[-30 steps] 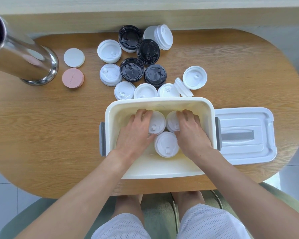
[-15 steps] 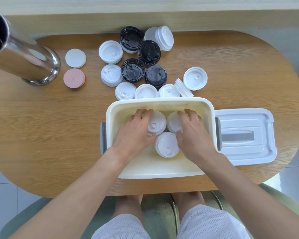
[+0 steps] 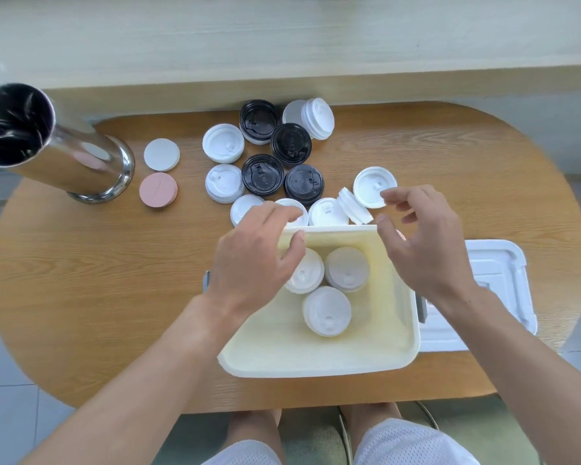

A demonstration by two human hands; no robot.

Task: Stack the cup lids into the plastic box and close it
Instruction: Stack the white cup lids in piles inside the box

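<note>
Head view. Box [image 3: 319, 357] at table [image 3: 81, 297] near edge, open; three white lid stacks [image 3: 327, 310] inside, bunched toward far wall. Box cover [image 3: 493, 263] flat just right of box, partly hidden by right forearm.

Left hand [image 3: 255, 260] over box's far-left corner, fingers loosely curled, nothing held; fingertips at or just above nearest white lid [image 3: 291, 209] beyond far rim, contact not clear owing to blur. Right hand [image 3: 423, 243] over far-right corner, fingers spread and half curled, empty.

Loose lids [image 3: 262, 177] lie directly beyond far rim, away from body. Tilted stack [image 3: 354, 206] and single lid [image 3: 374, 186] just ahead of right fingertips; right hand nearer those.
</note>
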